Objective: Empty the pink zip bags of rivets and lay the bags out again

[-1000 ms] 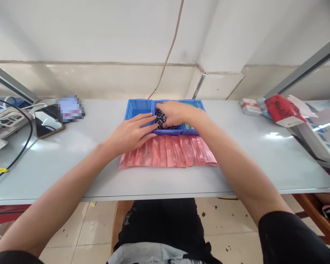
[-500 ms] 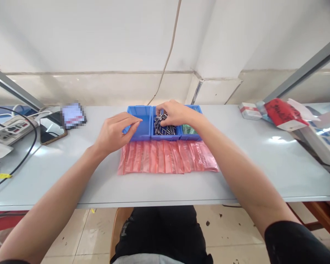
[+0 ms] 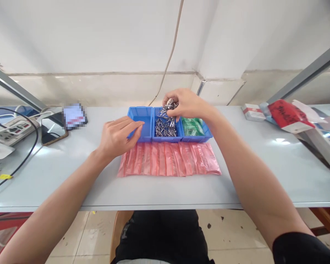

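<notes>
My right hand (image 3: pixel 185 104) is closed around a bunch of small silver metal fasteners (image 3: pixel 170 106), held above the middle blue bin (image 3: pixel 167 139). More of the same fasteners (image 3: pixel 165 128) lie heaped in that bin. My left hand (image 3: pixel 121 135) is over the front left part of the left blue bin (image 3: pixel 144 128), thumb and fingertips pinched together. Whatever may be between those fingertips is too small to make out. The right blue bin (image 3: pixel 209 134) holds green-tinted plastic packets (image 3: pixel 193 127). In front of the bins, overlapping pink plastic bags (image 3: pixel 169 159) lie in a row.
At left are a phone (image 3: pixel 53 130), a power strip (image 3: pixel 15 130) and a black cable (image 3: pixel 34 146). A small white box (image 3: pixel 253 112) and a red package (image 3: pixel 287 114) sit at right. The wall stands behind the table (image 3: pixel 165 194).
My right hand has risen out of the middle bin, lifting a bunch of fasteners. My left hand remains near the left bin. More of the right bin shows.
</notes>
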Action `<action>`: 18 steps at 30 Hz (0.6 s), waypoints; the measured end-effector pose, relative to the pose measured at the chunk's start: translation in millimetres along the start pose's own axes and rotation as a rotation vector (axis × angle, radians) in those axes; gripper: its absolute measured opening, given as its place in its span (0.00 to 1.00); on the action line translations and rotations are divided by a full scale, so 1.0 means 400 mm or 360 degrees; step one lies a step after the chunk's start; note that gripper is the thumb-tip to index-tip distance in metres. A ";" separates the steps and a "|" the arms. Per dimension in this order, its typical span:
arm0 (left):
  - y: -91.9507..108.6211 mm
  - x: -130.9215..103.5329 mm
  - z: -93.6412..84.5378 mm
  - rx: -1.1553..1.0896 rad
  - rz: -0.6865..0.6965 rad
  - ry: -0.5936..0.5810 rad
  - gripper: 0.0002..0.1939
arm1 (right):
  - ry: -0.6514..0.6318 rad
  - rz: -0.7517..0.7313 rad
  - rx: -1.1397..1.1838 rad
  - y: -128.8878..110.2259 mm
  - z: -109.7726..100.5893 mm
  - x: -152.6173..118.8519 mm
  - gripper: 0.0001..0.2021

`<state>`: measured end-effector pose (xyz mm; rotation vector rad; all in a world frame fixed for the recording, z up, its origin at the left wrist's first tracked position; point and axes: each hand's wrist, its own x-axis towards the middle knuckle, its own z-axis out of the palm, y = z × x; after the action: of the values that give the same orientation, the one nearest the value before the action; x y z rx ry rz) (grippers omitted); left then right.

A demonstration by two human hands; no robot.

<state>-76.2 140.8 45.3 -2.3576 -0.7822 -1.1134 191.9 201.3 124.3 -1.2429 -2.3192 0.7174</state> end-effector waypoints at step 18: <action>-0.005 -0.011 -0.037 -0.0283 0.0018 0.0166 0.15 | -0.0466 -0.0480 -0.0149 -0.145 0.113 -0.079 0.10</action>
<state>-88.1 132.3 51.0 -2.4203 -0.6565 -1.3387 145.5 136.1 120.9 -0.8387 -2.7274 0.7307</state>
